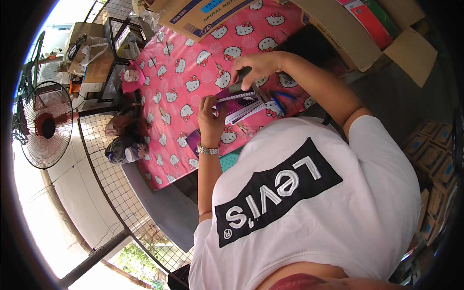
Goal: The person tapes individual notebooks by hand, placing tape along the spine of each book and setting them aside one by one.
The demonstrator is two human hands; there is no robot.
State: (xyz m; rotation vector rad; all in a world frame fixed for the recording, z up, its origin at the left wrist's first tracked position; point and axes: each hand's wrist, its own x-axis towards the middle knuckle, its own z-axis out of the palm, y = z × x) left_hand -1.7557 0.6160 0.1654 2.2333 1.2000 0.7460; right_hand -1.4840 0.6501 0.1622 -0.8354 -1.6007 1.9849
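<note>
A purple notebook [237, 96] with a white row of spiral-binding holes along its edge lies in front of me. My left hand [210, 116], with a metal watch at the wrist, is closed on its left end. Over its far side, my right hand [258, 68] curls its fingers round a small dark object, mostly hidden and too unclear to name. Beneath sit loose purple-and-white punched pages [244, 112]. Blue-handled pliers [279, 100] rest to their right. Another purple piece [193, 139] lies beside my left wrist.
A pink patterned tablecloth [203, 72] covers the table. Cardboard boxes [193, 21] stand at the far edge, and a larger open carton [338, 36] is at the right. A cup [131, 76], bags [118, 147] and a fan [47, 125] are on the left.
</note>
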